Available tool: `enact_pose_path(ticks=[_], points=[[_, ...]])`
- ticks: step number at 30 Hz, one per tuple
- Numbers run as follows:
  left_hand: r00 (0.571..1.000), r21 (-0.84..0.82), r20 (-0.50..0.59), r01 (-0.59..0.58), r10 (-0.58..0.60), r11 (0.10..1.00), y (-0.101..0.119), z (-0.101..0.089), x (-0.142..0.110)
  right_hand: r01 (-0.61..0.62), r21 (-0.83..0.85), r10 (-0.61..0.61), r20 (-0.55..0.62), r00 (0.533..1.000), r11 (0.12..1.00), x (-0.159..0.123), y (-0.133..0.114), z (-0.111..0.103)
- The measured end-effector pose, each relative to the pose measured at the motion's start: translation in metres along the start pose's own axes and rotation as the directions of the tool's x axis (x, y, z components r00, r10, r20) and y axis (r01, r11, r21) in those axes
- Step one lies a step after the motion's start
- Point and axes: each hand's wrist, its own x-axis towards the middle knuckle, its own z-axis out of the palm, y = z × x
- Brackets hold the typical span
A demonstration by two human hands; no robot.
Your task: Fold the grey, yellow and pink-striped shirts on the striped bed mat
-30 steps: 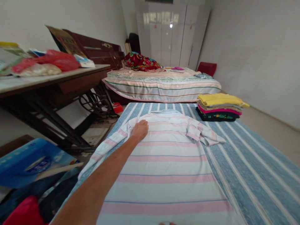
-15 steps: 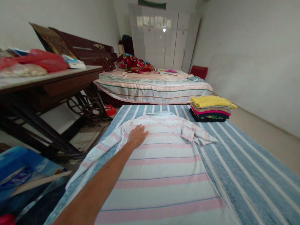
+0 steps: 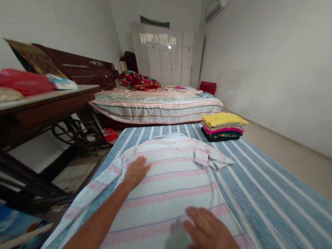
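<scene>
the right hand (image 3: 209, 230) has come in, fingers loosely spread, over the striped shirt (image 3: 168, 190); the left hand (image 3: 136, 172) lies flat on it. it's spread unfolded, collar toward the bed's (image 3: 259, 180) far edge, folded clothes (image 3: 223, 128) nearby.

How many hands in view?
2. The left hand lies on the upper left part of the striped shirt; the right hand, blurred, is over its lower right part, nearer the camera.
</scene>
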Motion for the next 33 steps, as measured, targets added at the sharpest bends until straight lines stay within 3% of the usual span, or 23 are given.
enact_pose_path(ticks=[1,3,4,6,10,13,16,19,22,25,30,32,33], points=[[1.0,-0.01,-0.007,-0.001,0.001,1.0,0.003,-0.002,0.002,-0.043,-0.06,0.042,-0.016,0.999,0.997,0.012,0.023,-0.004],[1.0,-0.031,-0.017,-0.024,0.023,0.999,0.016,-0.008,0.011,-0.234,-0.185,0.251,0.073,0.965,0.954,0.037,0.072,-0.017],[0.999,-0.039,-0.022,-0.045,0.044,0.998,0.025,-0.011,0.017,-0.296,-0.243,0.335,0.136,0.932,0.924,0.048,0.097,-0.023],[0.996,-0.054,-0.035,-0.084,0.082,0.995,0.048,-0.014,0.033,-0.436,-0.353,0.528,0.23,0.817,0.828,0.066,0.142,-0.031],[0.998,-0.077,-0.044,-0.057,0.054,0.995,0.095,-0.004,0.066,-0.536,-0.415,0.657,0.241,0.714,0.735,0.082,0.205,-0.025],[0.999,-0.083,-0.053,0.004,-0.008,0.997,0.117,0.013,0.08,-0.559,-0.403,0.678,0.271,0.684,0.725,0.081,0.225,-0.011],[0.997,-0.079,-0.08,0.012,-0.019,0.997,0.123,0.029,0.081,-0.576,-0.367,0.676,0.266,0.688,0.731,0.076,0.238,-0.005],[0.996,-0.06,-0.09,-0.023,0.017,0.998,0.121,0.037,0.079,-0.619,-0.32,0.691,0.211,0.691,0.717,0.073,0.258,-0.015],[0.996,-0.04,-0.082,-0.028,0.025,0.999,0.12,0.039,0.079,-0.724,-0.116,0.733,0.093,0.673,0.68,0.07,0.286,-0.033],[0.997,-0.032,-0.076,-0.017,0.015,0.999,0.121,0.038,0.08,-0.808,0.122,0.817,-0.067,0.573,0.577,0.063,0.312,-0.049],[0.998,-0.042,-0.054,-0.012,0.01,0.999,0.123,0.038,0.08,-0.856,0.379,0.932,-0.234,0.279,0.351,0.021,0.332,-0.062],[0.999,-0.045,-0.049,-0.01,0.007,0.999,0.124,0.038,0.079,-0.885,0.355,0.943,-0.246,0.224,0.302,-0.002,0.333,-0.067],[0.999,-0.047,-0.048,-0.008,0.005,0.999,0.124,0.038,0.078,-0.912,0.277,0.939,-0.248,0.236,0.303,-0.011,0.331,-0.069]])
